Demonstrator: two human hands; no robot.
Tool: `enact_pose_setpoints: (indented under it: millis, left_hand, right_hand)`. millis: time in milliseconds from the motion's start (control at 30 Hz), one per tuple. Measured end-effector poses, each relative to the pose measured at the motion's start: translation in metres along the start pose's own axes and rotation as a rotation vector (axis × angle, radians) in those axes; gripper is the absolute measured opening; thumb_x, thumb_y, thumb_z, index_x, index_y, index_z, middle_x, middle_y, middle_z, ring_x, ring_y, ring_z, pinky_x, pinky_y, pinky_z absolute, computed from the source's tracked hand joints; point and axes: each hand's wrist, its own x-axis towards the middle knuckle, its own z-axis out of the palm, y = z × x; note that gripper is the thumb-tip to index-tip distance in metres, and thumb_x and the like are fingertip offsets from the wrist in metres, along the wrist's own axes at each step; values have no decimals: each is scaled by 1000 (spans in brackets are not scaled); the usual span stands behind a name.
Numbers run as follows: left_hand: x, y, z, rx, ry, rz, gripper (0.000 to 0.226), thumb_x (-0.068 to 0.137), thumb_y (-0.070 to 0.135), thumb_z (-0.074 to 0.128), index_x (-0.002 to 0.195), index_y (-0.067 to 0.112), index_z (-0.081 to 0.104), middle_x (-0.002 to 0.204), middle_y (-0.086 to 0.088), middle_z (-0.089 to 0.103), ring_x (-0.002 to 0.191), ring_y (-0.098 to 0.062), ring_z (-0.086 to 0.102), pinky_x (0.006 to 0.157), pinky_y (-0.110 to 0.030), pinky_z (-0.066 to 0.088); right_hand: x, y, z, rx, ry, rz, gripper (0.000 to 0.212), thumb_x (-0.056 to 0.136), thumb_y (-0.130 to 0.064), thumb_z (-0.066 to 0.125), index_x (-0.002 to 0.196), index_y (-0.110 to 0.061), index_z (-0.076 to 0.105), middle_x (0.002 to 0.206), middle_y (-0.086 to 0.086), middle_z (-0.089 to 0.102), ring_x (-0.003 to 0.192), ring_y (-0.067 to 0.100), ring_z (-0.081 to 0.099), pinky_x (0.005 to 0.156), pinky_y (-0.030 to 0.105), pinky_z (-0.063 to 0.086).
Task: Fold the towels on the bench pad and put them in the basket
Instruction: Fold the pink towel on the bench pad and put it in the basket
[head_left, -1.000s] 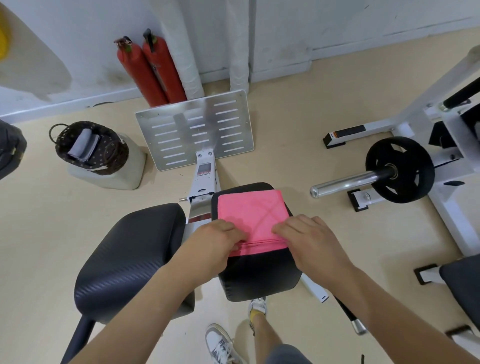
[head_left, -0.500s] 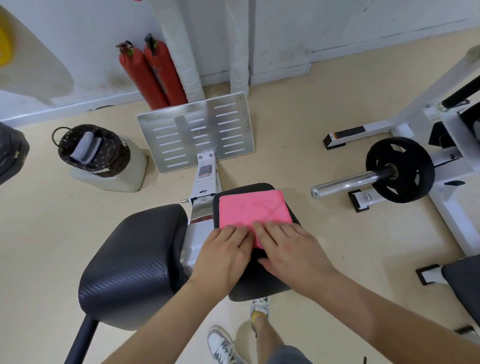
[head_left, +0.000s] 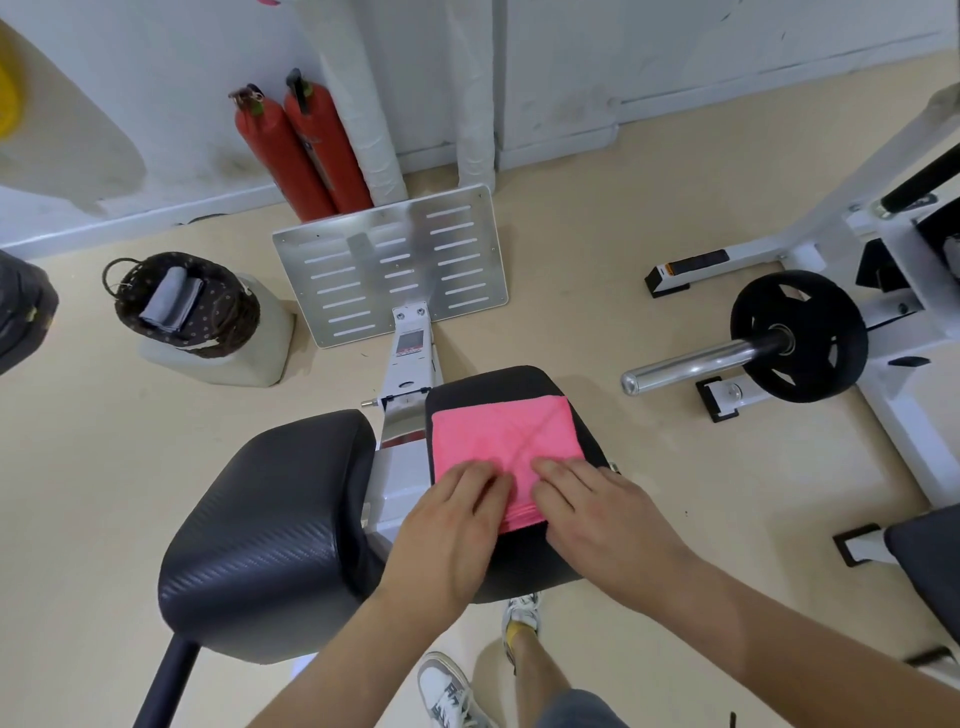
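Note:
A folded pink towel (head_left: 504, 436) lies on the right black bench pad (head_left: 524, 382). My left hand (head_left: 452, 525) rests flat on the towel's near left part, fingers straight. My right hand (head_left: 602, 512) lies flat on its near right part. The near edge of the towel shows between the two hands. A dark woven basket (head_left: 228, 322) stands on a pale block at the far left and holds a folded grey towel (head_left: 174, 299).
A second, larger black pad (head_left: 270, 519) is to the left. A slotted metal footplate (head_left: 395, 260) and two red extinguishers (head_left: 296, 145) stand ahead. A barbell sleeve with a black plate (head_left: 795, 335) and a white frame are on the right. My feet show below.
Both hands went from holding the towel's near edge to lying flat on top of it. They then spread slightly apart along the near part.

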Motion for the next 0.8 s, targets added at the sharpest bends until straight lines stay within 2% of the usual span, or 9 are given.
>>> enact_pose_setpoints:
  millis: [100, 167, 233, 333, 367, 467, 633, 733, 800]
  left_hand:
    - [1, -2, -3, -47, 49, -1, 36, 77, 18, 45, 102, 14, 70, 104, -1, 67, 100, -17, 51, 93, -27, 35]
    - [2, -3, -10, -90, -10, -25, 30, 77, 19, 51, 98, 17, 72, 100, 2, 69, 95, -17, 59, 85, -21, 41]
    - [7, -4, -25, -181, -120, -107, 22, 84, 20, 57, 103, 19, 68, 98, 2, 69, 90, -21, 63, 75, -24, 43]
    - [24, -15, -40, -263, -199, -213, 27, 96, 34, 51, 120, 25, 59, 92, 2, 65, 85, -22, 58, 65, -25, 33]
    - [31, -19, -43, -289, -217, -230, 27, 96, 37, 50, 120, 27, 58, 89, 3, 64, 82, -20, 57, 62, -25, 30]
    - [46, -31, -44, -338, -258, -233, 14, 97, 37, 47, 96, 24, 51, 81, 3, 60, 75, -18, 56, 55, -21, 32]
    - [69, -44, -39, -333, -340, -336, 21, 98, 32, 45, 84, 16, 46, 70, 8, 47, 71, -16, 48, 57, -28, 32]
    - [82, -50, -31, -368, -420, -470, 27, 96, 29, 47, 73, 18, 42, 70, 5, 47, 71, -17, 48, 62, -30, 33]
    - [88, -55, -26, -489, -443, -592, 23, 94, 28, 50, 74, 17, 50, 73, 3, 51, 72, -17, 50, 65, -30, 39]
  right_hand:
    - [6, 7, -10, 54, -113, 30, 24, 76, -22, 41, 89, -17, 61, 95, -2, 69, 86, 19, 64, 63, 31, 52]
    - [10, 13, -18, 99, -209, 68, 25, 82, -24, 40, 98, -19, 59, 90, -5, 65, 86, 19, 61, 65, 32, 48]
    - [14, 20, -26, 184, -252, 97, 19, 92, -27, 39, 106, -20, 51, 94, -3, 61, 88, 23, 59, 69, 36, 44]
    - [28, 30, -36, 294, -265, 119, 11, 98, -30, 39, 101, -21, 44, 86, 0, 58, 80, 24, 55, 68, 36, 40]
    - [32, 34, -37, 329, -264, 136, 9, 99, -31, 39, 98, -22, 42, 83, -1, 55, 77, 22, 53, 67, 35, 40]
    - [45, 43, -34, 401, -231, 204, 14, 101, -32, 38, 103, -21, 46, 87, -4, 56, 78, 18, 54, 67, 32, 41]
    - [69, 49, -18, 341, -191, 260, 22, 101, -33, 37, 107, -18, 51, 96, 3, 63, 86, 23, 58, 76, 40, 48]
    - [82, 53, -9, 298, -260, 302, 24, 100, -34, 36, 107, -17, 51, 97, 5, 63, 89, 25, 58, 75, 38, 46]
    - [90, 55, -5, 328, -306, 357, 25, 99, -37, 39, 108, -19, 53, 100, 4, 63, 92, 25, 58, 73, 35, 43]
